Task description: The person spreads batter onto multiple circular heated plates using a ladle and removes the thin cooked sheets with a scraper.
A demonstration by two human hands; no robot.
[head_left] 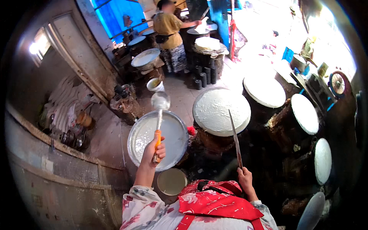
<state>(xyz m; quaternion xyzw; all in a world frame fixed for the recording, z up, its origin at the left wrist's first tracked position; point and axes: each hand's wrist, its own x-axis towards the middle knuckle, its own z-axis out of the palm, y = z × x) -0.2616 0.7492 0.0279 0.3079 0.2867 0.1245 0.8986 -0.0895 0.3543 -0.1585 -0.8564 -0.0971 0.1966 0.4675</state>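
Note:
My left hand [150,154] is closed around the orange handle of a ladle [160,101], its batter-coated bowl raised over the far rim of a wide metal basin [130,143]. White liquid batter [168,132] fills much of that basin. In my right hand [245,178] is a long, thin, flat blade [235,138], shaped like a knife or narrow spatula. Its tip points away from me, over the right part of a round griddle top [218,111] coated in white batter. Whether the blade touches the batter, I cannot tell.
More round white-covered griddles [264,92] curve around my right side. A smaller pan [172,181] sits close below the basin. Beyond are a white bucket [155,85], dark cylinders [205,76] and a person [168,34] working at other griddles. A fan [338,84] stands far right.

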